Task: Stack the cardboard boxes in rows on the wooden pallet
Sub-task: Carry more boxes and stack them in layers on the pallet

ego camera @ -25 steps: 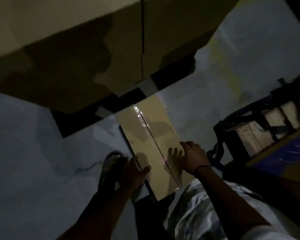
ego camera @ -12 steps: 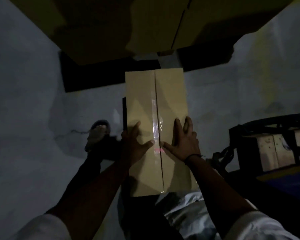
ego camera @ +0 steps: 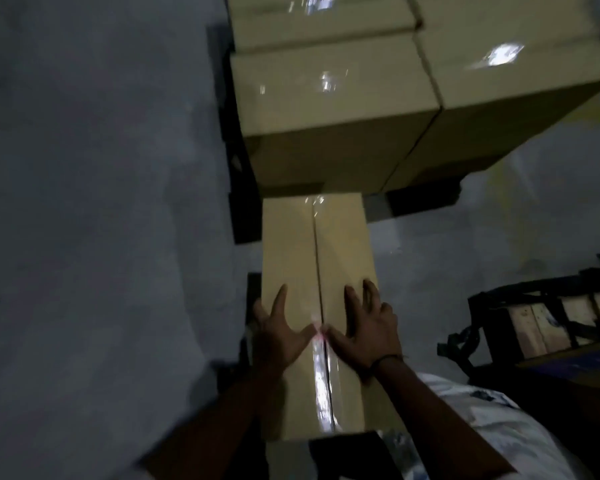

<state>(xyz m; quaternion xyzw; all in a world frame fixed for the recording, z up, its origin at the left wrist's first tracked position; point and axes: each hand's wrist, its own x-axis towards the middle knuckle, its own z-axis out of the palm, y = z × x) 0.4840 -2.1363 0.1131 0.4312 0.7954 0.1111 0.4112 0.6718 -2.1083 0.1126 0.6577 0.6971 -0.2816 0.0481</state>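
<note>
Stacked tan cardboard boxes [ego camera: 333, 109] already fill dark pallet [ego camera: 238, 157]. Long tan taped carton [ego camera: 321, 271] not yet placed, near stack; left hand [ego camera: 279, 332], right hand [ego camera: 366, 329] splayed flat on top, grip released.

— What is seen underfoot?
— A grey concrete floor [ego camera: 101, 202]; a dark wooden pallet [ego camera: 238, 157] is laid on it at twelve o'clock.
— And on that?
— Tan taped cardboard boxes [ego camera: 329, 109] are stacked.
</note>
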